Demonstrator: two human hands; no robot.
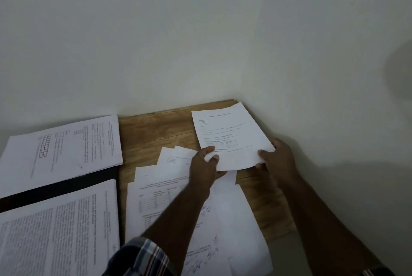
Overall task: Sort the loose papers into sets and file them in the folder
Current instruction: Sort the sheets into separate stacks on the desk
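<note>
A printed white sheet (227,133) is held up over the far right of the wooden table (156,128). My left hand (204,167) pinches its lower left corner, and my right hand (277,159) grips its lower right edge. Beneath my left forearm lies a loose spread of several printed and handwritten papers (165,195). On the left a black folder (60,184) lies open, with one stack of papers (64,144) on its far half and another stack of dense text pages (60,231) on its near half.
A plain pale wall (200,41) rises directly behind the table and along its right side, forming a corner. The table's right edge (287,215) runs close to my right forearm. A plaid sleeve (142,258) covers my left upper arm.
</note>
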